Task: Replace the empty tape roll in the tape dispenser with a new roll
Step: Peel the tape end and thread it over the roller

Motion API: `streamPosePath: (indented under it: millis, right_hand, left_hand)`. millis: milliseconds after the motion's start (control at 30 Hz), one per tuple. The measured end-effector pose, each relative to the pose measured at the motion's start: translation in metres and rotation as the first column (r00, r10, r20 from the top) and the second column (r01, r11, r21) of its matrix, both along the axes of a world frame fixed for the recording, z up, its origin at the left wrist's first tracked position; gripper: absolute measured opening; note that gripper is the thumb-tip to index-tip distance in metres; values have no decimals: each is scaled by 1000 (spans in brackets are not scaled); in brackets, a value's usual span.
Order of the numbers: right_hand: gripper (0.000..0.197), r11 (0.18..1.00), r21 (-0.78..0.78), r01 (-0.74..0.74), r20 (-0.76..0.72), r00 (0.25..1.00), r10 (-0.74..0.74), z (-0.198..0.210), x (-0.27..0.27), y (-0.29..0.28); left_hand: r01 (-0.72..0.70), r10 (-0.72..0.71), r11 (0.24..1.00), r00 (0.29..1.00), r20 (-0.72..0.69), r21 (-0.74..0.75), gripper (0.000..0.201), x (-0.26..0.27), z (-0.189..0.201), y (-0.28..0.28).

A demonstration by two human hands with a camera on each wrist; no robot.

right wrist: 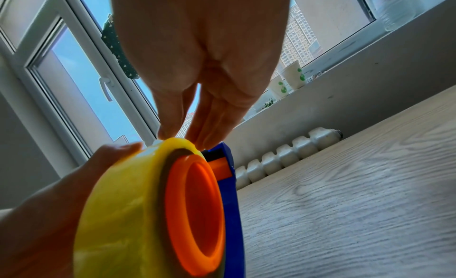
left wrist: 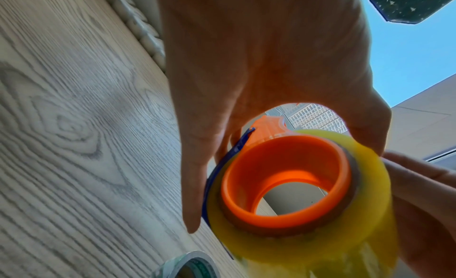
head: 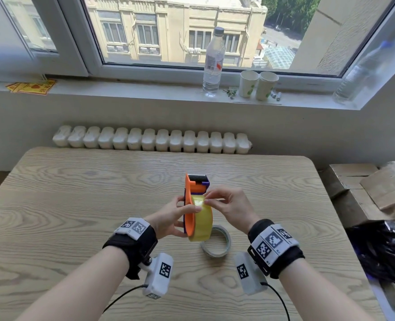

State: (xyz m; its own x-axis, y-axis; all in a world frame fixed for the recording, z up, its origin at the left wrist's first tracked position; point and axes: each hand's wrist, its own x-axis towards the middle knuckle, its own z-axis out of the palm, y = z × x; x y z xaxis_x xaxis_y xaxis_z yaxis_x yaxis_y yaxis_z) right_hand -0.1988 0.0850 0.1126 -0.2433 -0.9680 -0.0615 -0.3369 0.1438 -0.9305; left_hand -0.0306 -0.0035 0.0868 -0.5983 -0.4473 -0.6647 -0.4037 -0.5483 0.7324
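Observation:
My left hand (head: 178,213) holds the orange and blue tape dispenser (head: 194,186) up above the wooden table, with its thumb lying on the yellow tape roll (head: 202,224). The roll (left wrist: 370,204) sits on the orange hub (left wrist: 246,165), next to the blue side plate (right wrist: 231,204). My right hand (head: 207,200) pinches at the top of the roll (right wrist: 118,204) with thumb and fingertips (right wrist: 170,133). Whether a loose tape end is between them I cannot tell. The empty roll (head: 215,254), a thin pale ring, lies flat on the table just under the dispenser.
The table (head: 76,193) stretches wide to the left and in front. A white radiator (head: 152,141) runs behind its far edge. A water bottle (head: 212,66) and two paper cups (head: 258,85) stand on the windowsill. Cardboard boxes (head: 365,186) and a black bag (head: 386,249) are at the right.

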Motion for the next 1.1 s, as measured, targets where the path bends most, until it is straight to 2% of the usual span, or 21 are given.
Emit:
streamPosePath:
  millis: [100,167,300,400,567,767,900,1033,1100]
  right_hand:
    - [5,1000,18,-11,-56,998,12,-2,0,-1]
    - [5,999,35,3,-94,996,0,0,2,-3]
    - [16,993,54,100,49,993,-103,2,2,-7]
    - [12,990,85,111,65,991,-117,3,3,-8]
    - [11,984,124,130,48,990,-136,3,6,-10]
    - [10,978,134,157,23,987,-161,6,7,-12]
    - [9,974,124,190,51,979,-197,13,6,-14]
    - [12,978,61,199,-267,947,-176,10,-1,-16]
    - [10,981,34,189,-285,943,-172,9,-2,-16]
  left_hand:
    - [-1,1,1000,1000,-1,1,100,-1,-1,-1]
    - [-3,3,1000,1000,-2,-2,99,-1,0,-1]
    - [25,-25,1000,1000,-9,-3,85,-2,1,0]
    - [34,-34,999,999,0,28,90,-1,0,1]
    - [49,-48,998,999,-25,36,80,-1,0,-1]
    - [142,-142,990,990,-6,20,96,-1,4,-3]
    - [130,-129,991,991,21,-37,97,-4,3,-4]
    - [145,-145,988,989,-2,-44,93,-3,3,-3]
    - [129,-130,990,991,-21,-53,92,-4,4,-4]
